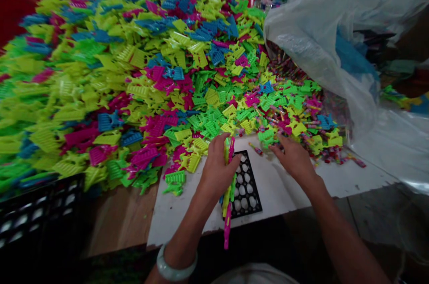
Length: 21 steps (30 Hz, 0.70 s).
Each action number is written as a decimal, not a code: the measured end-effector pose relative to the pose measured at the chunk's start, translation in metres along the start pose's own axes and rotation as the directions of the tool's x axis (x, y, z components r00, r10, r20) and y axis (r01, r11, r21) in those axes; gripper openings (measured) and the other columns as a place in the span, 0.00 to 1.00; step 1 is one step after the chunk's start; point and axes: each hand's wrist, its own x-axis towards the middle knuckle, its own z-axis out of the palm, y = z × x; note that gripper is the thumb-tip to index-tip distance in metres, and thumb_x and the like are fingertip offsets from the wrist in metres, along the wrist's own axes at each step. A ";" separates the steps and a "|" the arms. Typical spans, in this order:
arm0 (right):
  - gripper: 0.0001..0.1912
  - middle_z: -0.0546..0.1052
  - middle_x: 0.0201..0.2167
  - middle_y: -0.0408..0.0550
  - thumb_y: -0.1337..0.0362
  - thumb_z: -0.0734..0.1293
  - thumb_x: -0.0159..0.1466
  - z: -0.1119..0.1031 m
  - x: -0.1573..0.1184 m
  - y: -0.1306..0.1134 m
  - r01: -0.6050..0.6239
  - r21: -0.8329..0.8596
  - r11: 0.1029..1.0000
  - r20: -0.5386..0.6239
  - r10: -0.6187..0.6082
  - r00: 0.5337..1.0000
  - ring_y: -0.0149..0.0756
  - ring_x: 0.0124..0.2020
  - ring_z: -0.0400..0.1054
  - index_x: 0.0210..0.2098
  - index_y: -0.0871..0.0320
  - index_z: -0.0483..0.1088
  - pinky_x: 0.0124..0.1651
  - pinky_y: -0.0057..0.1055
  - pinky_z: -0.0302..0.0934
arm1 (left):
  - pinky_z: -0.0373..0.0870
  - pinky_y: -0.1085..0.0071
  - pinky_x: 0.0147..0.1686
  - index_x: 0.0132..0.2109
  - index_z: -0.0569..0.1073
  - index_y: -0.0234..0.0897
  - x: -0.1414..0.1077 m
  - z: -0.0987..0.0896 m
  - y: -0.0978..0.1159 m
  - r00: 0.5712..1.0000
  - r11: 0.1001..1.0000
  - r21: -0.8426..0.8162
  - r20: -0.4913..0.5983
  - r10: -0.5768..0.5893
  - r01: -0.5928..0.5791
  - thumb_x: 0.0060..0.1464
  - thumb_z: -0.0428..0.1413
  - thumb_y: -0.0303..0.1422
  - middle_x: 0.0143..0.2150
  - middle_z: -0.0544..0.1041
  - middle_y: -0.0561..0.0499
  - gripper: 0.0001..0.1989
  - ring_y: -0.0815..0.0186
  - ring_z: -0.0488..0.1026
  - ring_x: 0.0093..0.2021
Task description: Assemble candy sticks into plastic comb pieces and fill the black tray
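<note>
My left hand (219,163) is closed around an upright stack of flat plastic pieces (228,212) in pink, yellow and green, held over the left side of a black tray (257,205) with rows of whitish round cells. With its thumb and forefinger, my right hand (296,158) grips the edge of a green ribbed plastic piece (266,137) at the front of the heap. A small printed tube (256,148) lies on the white sheet (284,194) between the hands. Left of my left hand lies a loose green piece (175,182).
A tall heap of ribbed plastic pieces (134,74) in yellow, green, pink and blue covers the back and left. Printed tubes (291,67) spill from a clear plastic bag (301,24) at right. More black trays (36,212) stand front left, beside bare wood (124,212).
</note>
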 end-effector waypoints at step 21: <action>0.09 0.74 0.40 0.51 0.63 0.62 0.65 0.031 0.010 -0.023 0.281 0.519 0.807 -0.108 -0.264 0.959 0.41 0.43 0.67 0.42 0.56 0.71 0.44 0.34 0.61 | 0.56 0.55 0.61 0.58 0.61 0.39 -0.010 -0.002 0.002 0.999 1.000 0.014 -0.032 -0.001 0.001 0.56 0.53 0.34 0.58 0.66 0.43 0.23 0.57 0.61 0.61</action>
